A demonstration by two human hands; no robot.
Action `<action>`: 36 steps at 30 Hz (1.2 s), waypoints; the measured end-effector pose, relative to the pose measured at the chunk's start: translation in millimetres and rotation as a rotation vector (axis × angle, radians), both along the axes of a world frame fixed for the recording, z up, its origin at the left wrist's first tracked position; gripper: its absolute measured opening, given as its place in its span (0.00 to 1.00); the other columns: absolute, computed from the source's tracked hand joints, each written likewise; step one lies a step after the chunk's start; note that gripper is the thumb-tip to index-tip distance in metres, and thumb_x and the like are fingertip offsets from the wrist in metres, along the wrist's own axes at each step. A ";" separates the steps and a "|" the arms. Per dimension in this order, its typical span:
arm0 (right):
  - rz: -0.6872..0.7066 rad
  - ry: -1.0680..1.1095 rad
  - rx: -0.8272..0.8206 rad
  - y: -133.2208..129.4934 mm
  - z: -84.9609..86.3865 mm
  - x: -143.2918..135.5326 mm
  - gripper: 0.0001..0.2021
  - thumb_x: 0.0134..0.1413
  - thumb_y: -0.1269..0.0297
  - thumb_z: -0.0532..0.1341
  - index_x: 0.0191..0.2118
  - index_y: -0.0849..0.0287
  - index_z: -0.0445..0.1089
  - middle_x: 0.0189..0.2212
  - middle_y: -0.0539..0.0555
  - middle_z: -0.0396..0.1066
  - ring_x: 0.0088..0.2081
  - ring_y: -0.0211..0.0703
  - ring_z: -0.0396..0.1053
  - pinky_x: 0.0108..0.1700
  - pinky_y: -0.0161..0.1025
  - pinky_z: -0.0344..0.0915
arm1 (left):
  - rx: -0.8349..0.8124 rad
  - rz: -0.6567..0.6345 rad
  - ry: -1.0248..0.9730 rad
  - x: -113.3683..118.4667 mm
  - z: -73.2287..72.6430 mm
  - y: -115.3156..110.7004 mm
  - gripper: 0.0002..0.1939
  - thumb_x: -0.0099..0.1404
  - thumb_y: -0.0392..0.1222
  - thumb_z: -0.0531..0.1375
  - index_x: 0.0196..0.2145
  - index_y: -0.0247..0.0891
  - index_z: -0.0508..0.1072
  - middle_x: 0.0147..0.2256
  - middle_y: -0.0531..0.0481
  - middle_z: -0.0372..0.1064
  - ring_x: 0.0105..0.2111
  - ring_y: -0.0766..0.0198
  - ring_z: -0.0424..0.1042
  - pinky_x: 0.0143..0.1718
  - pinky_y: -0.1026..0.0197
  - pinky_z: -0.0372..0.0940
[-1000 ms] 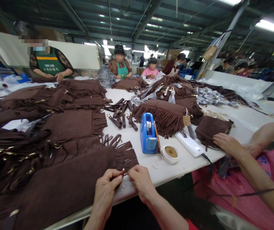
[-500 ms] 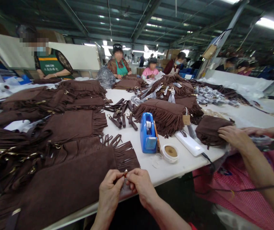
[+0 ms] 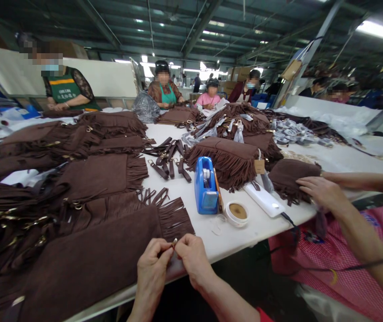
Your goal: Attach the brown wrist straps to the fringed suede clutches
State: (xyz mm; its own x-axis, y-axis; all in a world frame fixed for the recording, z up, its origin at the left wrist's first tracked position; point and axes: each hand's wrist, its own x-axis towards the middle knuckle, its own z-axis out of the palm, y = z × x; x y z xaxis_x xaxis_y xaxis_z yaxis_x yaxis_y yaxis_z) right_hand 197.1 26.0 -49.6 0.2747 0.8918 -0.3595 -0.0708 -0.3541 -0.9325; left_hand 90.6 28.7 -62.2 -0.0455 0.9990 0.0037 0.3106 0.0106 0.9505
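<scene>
At the table's front edge, my left hand [image 3: 153, 268] and my right hand [image 3: 193, 259] meet fingertip to fingertip. Between them they pinch a small shiny metal piece [image 3: 174, 242] with a reddish-brown part; its exact kind is too small to tell. Just behind and left of my hands lies a large brown suede fringed bag [image 3: 100, 250], its fringe pointing right. Several short brown straps with buckles [image 3: 171, 156] lie farther back on the table.
A blue tape dispenser [image 3: 206, 185] stands right of centre, beside a small round tub [image 3: 237, 213] and a white device with a cable [image 3: 267, 201]. More fringed bags [image 3: 225, 161] are piled behind. At right, a co-worker's hand [image 3: 321, 192] rests on a brown bag [image 3: 292, 174].
My hands stay together on the small metal piece, my right hand turned slightly. The co-worker at right has shifted the brown bag and moved an arm across behind it.
</scene>
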 end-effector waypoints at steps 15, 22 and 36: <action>0.034 0.103 0.053 -7.0 -2.4 8.9 0.04 0.34 0.64 0.53 0.20 0.59 0.60 0.14 0.43 0.55 0.16 0.30 0.46 0.20 0.32 0.44 | -0.276 0.051 -0.421 -9.9 11.6 -1.1 0.10 0.40 0.42 0.66 0.22 0.35 0.74 0.24 0.54 0.69 0.26 0.68 0.62 0.30 0.67 0.56; 0.147 0.249 0.139 -14.0 9.4 2.8 0.10 0.34 0.62 0.58 0.26 0.61 0.66 0.19 0.45 0.62 0.19 0.30 0.54 0.22 0.31 0.50 | -0.297 0.054 -0.466 -7.3 12.8 0.2 0.10 0.39 0.41 0.66 0.22 0.34 0.73 0.22 0.54 0.71 0.26 0.68 0.65 0.30 0.67 0.58; 0.120 0.198 0.149 -4.8 -0.4 10.0 0.08 0.39 0.61 0.55 0.26 0.60 0.63 0.17 0.43 0.59 0.18 0.29 0.51 0.21 0.30 0.49 | -0.397 0.036 -0.399 -7.1 27.6 5.3 0.11 0.36 0.42 0.65 0.19 0.33 0.72 0.18 0.55 0.66 0.21 0.71 0.59 0.25 0.67 0.52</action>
